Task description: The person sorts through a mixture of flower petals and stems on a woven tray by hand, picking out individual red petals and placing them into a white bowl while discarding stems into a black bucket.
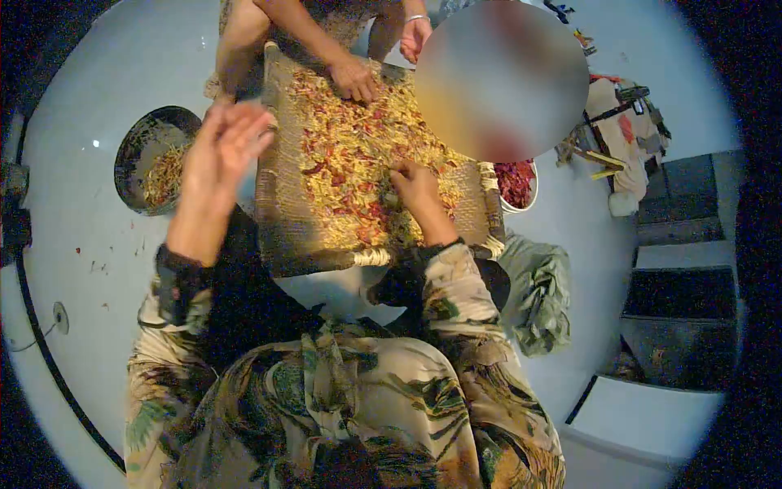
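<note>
A woven rack [281, 232] with a bound frame stands in front of me. Yellow seeds [350, 163] mixed with red dried chilli pieces [332, 218] are spread over it. My left hand [218, 155] is raised beside the rack's left edge, its fingers stretched out and holding nothing I can see. Over the near right part of the rack, my right hand [419, 191] has its fingers pinched together low at the seeds. Whatever lies between those fingertips is too small to make out.
Opposite me, another person's hand [352, 79] rests on the seeds; their second hand [415, 39] is raised. A dark pan [134, 163] with dry bits stands left. Right are a white bucket [535, 189] of red chillies and a greenish sack [538, 293].
</note>
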`<move>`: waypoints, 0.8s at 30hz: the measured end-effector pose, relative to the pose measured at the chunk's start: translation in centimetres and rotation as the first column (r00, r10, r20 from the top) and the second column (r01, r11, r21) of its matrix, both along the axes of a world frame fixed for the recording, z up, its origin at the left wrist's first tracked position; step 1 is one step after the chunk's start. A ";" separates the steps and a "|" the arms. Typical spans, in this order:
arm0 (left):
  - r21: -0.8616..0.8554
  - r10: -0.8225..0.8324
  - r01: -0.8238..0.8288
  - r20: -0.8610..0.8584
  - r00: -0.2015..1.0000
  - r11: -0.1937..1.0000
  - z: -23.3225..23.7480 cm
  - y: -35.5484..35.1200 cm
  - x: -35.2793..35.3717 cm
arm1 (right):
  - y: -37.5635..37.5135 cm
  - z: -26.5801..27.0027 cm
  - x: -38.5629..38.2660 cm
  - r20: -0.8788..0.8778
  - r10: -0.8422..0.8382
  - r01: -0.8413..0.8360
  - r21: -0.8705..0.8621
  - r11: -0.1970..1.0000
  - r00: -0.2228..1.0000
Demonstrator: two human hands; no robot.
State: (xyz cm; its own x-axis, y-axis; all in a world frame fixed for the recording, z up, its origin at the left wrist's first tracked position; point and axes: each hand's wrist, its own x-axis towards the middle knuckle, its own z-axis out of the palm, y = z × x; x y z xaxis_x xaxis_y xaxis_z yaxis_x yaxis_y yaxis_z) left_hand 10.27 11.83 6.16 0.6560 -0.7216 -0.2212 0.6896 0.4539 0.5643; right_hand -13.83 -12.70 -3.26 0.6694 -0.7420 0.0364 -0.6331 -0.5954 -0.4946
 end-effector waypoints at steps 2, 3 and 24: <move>0.036 -0.038 0.038 -0.001 0.999 0.999 -0.3 -2.5 -3.4 | 0.0 1.3 1.7 -0.085 0.047 -0.054 -0.088 0.995 0.995; 0.031 -0.070 0.070 0.002 0.998 0.997 -1.3 -3.6 -4.4 | -0.3 1.5 2.5 -0.128 0.068 -0.085 -0.128 0.988 0.989; 0.335 -0.420 0.359 0.130 0.898 0.871 -8.3 -7.8 -9.5 | -4.2 0.3 0.8 0.359 -0.150 -0.196 0.761 0.618 0.921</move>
State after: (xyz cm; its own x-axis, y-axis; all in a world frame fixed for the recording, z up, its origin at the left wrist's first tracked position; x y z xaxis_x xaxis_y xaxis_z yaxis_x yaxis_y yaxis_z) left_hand 0.81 4.06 -2.19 0.3862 -0.8482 -0.3626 0.6390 -0.0374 0.7683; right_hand -13.01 -16.94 -2.98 0.7501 -0.5871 -0.3045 -0.2999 0.1084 -0.9478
